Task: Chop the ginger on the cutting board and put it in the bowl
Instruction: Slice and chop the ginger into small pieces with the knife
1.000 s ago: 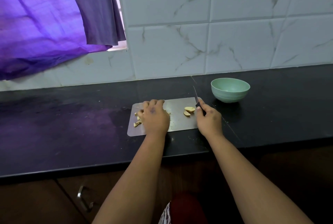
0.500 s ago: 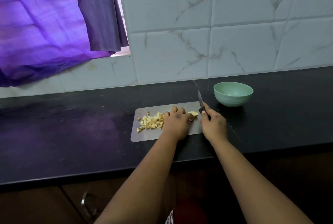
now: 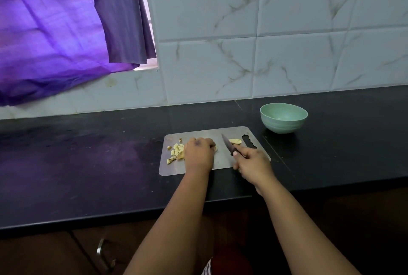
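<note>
Head view: one black, glossy bench carries one thin grey cutting board with rounded corners. Beyond the right hand stands one round, smooth mint-green bowl. That hand grips one dark knife. The left hand, fingers curled, presses down on the board; whether it holds a piece I cannot tell. Chopped ginger lies left of it, too jumbled to count; one uncut slice sits beside the blade.

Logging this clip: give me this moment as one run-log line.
phase: chopping | left hand: on ginger on board | right hand: grips knife | slice: uncut | bowl: no ginger visible
</note>
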The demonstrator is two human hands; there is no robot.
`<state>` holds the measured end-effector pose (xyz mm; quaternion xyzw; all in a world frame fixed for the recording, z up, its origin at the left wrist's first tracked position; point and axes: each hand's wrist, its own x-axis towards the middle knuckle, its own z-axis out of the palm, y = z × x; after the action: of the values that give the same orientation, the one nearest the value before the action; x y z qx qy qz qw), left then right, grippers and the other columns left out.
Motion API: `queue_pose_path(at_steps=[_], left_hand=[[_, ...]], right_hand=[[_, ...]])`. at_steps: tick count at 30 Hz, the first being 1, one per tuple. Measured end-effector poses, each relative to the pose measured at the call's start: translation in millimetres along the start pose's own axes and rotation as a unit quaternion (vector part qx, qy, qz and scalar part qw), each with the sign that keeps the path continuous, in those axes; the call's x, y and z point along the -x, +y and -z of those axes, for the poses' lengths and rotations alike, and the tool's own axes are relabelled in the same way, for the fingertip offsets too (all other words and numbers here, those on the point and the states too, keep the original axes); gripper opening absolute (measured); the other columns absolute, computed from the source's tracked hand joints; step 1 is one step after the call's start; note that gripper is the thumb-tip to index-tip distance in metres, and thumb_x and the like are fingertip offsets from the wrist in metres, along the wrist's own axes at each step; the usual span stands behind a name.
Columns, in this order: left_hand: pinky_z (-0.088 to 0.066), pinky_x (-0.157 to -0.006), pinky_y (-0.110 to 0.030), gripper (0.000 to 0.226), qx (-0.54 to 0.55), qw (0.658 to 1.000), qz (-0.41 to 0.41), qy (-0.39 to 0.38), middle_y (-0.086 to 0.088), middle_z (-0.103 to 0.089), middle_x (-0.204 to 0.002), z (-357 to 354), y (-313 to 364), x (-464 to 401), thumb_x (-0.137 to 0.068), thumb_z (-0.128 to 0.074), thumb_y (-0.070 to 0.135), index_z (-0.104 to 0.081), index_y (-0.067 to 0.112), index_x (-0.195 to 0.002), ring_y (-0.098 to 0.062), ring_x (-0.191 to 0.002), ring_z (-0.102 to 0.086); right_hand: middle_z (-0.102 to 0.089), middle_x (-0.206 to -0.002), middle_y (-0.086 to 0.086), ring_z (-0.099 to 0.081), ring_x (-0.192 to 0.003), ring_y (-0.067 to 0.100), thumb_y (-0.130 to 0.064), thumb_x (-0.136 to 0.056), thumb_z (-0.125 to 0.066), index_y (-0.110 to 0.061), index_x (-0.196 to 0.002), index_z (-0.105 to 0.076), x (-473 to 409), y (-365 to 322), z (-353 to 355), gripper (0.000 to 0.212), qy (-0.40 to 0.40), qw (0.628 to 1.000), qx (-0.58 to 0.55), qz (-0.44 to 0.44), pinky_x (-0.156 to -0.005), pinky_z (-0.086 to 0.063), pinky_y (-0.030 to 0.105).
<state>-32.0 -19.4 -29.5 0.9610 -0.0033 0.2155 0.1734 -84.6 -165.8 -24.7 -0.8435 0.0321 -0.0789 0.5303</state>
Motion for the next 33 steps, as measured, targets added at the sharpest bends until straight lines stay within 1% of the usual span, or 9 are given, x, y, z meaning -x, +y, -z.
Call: queue_pose_path(at_steps=[3, 9, 12, 14, 16, 20, 25, 30, 33], left_hand=[[-0.036, -0.091, -0.034, 0.026, 0.01, 1.0, -0.004, -0.014, 0.002, -0.069, -0.111, 2, 1, 2, -0.095, -0.051, 0.025, -0.069, 0.028, -0.113, -0.021, -0.106, -0.053], [-0.028, -0.096, -0.04, 0.025, -0.034, 0.999, 0.023, -0.03, -0.001, -0.061, -0.116, 10, 5, 7, -0.096, -0.051, 0.04, -0.069, 0.029, -0.111, -0.023, -0.112, -0.046], [-0.027, -0.095, -0.04, 0.024, -0.012, 0.998, 0.036, -0.045, -0.001, -0.062, -0.115, 11, 6, 7, -0.098, -0.049, 0.033, -0.069, 0.03, -0.11, -0.022, -0.113, -0.045], [-0.027, -0.094, -0.041, 0.024, -0.008, 0.998, 0.04, -0.052, -0.001, -0.062, -0.115, 11, 6, 6, -0.098, -0.048, 0.031, -0.069, 0.031, -0.11, -0.022, -0.114, -0.045], [-0.027, -0.093, -0.041, 0.024, -0.005, 0.997, 0.042, -0.059, 0.0, -0.061, -0.114, 11, 7, 5, -0.098, -0.049, 0.032, -0.069, 0.032, -0.11, -0.021, -0.113, -0.045], [-0.028, -0.093, -0.042, 0.023, 0.001, 0.997, 0.046, -0.063, 0.003, -0.063, -0.113, 14, 7, 5, -0.097, -0.051, 0.036, -0.07, 0.034, -0.11, -0.021, -0.112, -0.044], [-0.028, -0.088, -0.04, 0.021, -0.014, 0.997, 0.054, -0.045, 0.002, -0.065, -0.109, 16, 6, 9, -0.095, -0.054, 0.041, -0.07, 0.032, -0.103, -0.021, -0.111, -0.043], [-0.03, -0.094, -0.042, 0.019, 0.014, 0.997, 0.051, -0.053, 0.004, -0.066, -0.111, 19, 5, 12, -0.095, -0.055, 0.036, -0.07, 0.033, -0.106, -0.02, -0.115, -0.041], [-0.035, -0.099, -0.045, 0.021, 0.049, 0.995, 0.05, -0.066, 0.005, -0.066, -0.112, 16, 2, 11, -0.095, -0.054, 0.031, -0.07, 0.034, -0.108, -0.02, -0.118, -0.04]], right_hand=[[-0.067, -0.11, 0.007, -0.061, -0.101, 0.017, -0.027, -0.096, -0.05, -0.028, -0.132, -0.056, 10, -11, 4, 0.036, 0.001, 0.996, 0.085, 0.038, -0.086, -0.044, 0.023], [-0.063, -0.123, 0.002, -0.059, -0.109, 0.014, -0.019, -0.096, -0.051, -0.019, -0.13, -0.059, 22, -17, -2, 0.035, -0.001, 0.982, 0.168, 0.088, -0.081, -0.032, 0.005], [-0.063, -0.123, 0.003, -0.06, -0.109, 0.016, -0.017, -0.096, -0.05, -0.018, -0.128, -0.06, 22, -20, -5, 0.034, -0.008, 0.978, 0.188, 0.086, -0.087, -0.037, 0.011], [-0.065, -0.116, 0.008, -0.062, -0.104, 0.022, -0.014, -0.095, -0.049, -0.016, -0.123, -0.064, 22, -23, -8, 0.032, -0.011, 0.977, 0.198, 0.081, -0.092, -0.047, 0.025], [-0.067, -0.105, 0.012, -0.063, -0.095, 0.027, -0.012, -0.094, -0.047, -0.013, -0.114, -0.068, 21, -27, -10, 0.029, -0.017, 0.969, 0.232, 0.086, -0.085, -0.053, 0.036], [-0.061, -0.093, 0.007, -0.058, -0.079, 0.023, -0.01, -0.087, -0.048, -0.014, -0.102, -0.069, 2, -42, -5, 0.026, -0.074, 0.931, 0.35, 0.068, -0.06, -0.041, 0.023], [-0.065, -0.107, 0.014, -0.063, -0.09, 0.029, -0.002, -0.08, -0.062, -0.007, -0.116, -0.055, 7, -90, 20, 0.037, -0.173, 0.845, 0.506, 0.007, -0.074, -0.052, 0.033], [-0.058, -0.119, 0.011, -0.057, -0.091, 0.026, -0.009, -0.089, -0.054, -0.013, -0.123, -0.058, 18, -85, 36, 0.035, -0.149, 0.859, 0.487, 0.046, -0.072, -0.046, 0.03], [-0.061, -0.118, 0.007, -0.059, -0.098, 0.022, -0.014, -0.093, -0.047, -0.024, -0.121, -0.065, 27, -60, 26, 0.034, -0.07, 0.934, 0.343, 0.076, -0.076, -0.047, 0.026]])
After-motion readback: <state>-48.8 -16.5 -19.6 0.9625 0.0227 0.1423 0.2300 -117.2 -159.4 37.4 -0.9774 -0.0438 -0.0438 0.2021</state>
